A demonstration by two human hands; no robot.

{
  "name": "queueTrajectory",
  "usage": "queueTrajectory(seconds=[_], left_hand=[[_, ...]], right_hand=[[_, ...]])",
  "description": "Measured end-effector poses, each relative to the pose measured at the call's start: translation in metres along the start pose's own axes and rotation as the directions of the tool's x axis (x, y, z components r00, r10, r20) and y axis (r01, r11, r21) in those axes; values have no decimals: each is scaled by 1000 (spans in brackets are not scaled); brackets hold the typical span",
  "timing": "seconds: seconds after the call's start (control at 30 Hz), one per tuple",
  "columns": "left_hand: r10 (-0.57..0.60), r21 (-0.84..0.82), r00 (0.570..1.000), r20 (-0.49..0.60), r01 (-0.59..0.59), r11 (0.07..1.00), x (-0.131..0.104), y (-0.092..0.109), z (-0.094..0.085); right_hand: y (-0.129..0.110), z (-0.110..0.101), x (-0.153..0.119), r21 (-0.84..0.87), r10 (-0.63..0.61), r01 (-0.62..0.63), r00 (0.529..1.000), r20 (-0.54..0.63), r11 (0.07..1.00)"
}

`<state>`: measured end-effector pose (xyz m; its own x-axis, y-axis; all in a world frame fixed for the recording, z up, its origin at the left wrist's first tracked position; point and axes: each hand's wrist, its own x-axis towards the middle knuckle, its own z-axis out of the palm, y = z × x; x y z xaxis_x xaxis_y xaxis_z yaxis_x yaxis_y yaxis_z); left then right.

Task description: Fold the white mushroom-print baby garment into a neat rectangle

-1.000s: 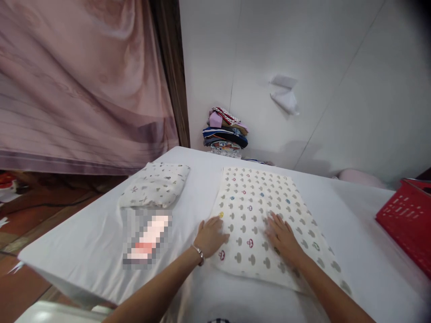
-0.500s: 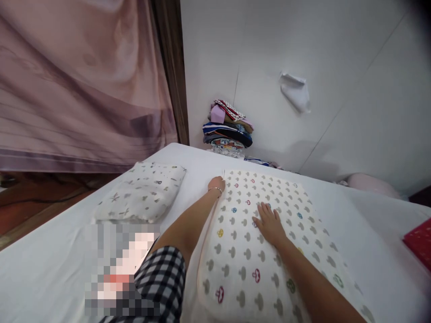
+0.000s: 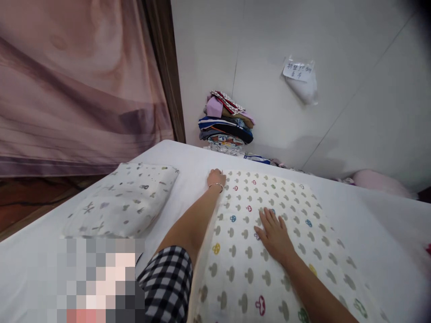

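A cream cloth with a mushroom print (image 3: pixel 249 251) lies spread on the white-covered surface, folded in layers along its left edge. My left hand (image 3: pixel 216 178) is closed at its far left corner, fingers curled over the edge; the fingertips are partly hidden. On top of the cloth, near its middle, my right hand (image 3: pixel 274 233) rests palm down with the fingers spread. Left of my left forearm sits a folded white cloth with a grey leaf-like print (image 3: pixel 124 197).
A stack of folded clothes (image 3: pixel 227 121) stands against the wall past the far edge. A pink curtain (image 3: pixel 84 89) hangs at the left. Papers in a clear sleeve (image 3: pixel 299 80) are fixed to the wall. A rounded pink item (image 3: pixel 380 181) lies beyond the right edge. One blurred patch covers the lower left.
The camera view has shifted slightly, bringing the wall papers' writing into view. My left hand stays at the cloth's corner, and my right hand stays flat on almost the same spot.
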<state>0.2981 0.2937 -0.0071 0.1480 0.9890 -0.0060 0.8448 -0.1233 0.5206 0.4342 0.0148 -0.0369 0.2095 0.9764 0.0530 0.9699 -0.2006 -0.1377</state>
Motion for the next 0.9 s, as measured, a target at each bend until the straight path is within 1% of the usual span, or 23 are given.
queueTrajectory(seconds=[0.1, 0.17, 0.27, 0.37, 0.5, 0.73, 0.8, 0.9], left_hand=[[-10, 28, 1000, 24, 9, 1000, 4, 4, 1], [-44, 49, 998, 35, 42, 998, 7, 9, 1], [-107, 66, 994, 31, 105, 992, 11, 17, 3], [-125, 71, 992, 23, 123, 990, 12, 21, 5], [-76, 71, 997, 7, 75, 995, 11, 20, 4], [98, 34, 993, -63, -96, 995, 6, 16, 1], [118, -1, 992, -50, -118, 993, 6, 17, 1], [93, -70, 996, 10, -92, 993, 9, 17, 2]], right_hand=[[0, 1, 0, -4, -2, 2, 1000, -4, 1000], [0, 1, 0, -11, 3, -3, 1000, -1, 1000], [0, 1, 0, -20, 9, -9, 1000, 6, 1000], [-1, 0, 0, -23, 12, -12, 1000, 15, 1000], [-1, 1, 0, -22, 14, -14, 1000, 6, 1000], [0, 3, 0, -17, 6, -6, 1000, -17, 1000], [-1, 2, 0, -22, 7, -8, 1000, -19, 1000], [-1, 1, 0, -27, 5, -5, 1000, -23, 1000]])
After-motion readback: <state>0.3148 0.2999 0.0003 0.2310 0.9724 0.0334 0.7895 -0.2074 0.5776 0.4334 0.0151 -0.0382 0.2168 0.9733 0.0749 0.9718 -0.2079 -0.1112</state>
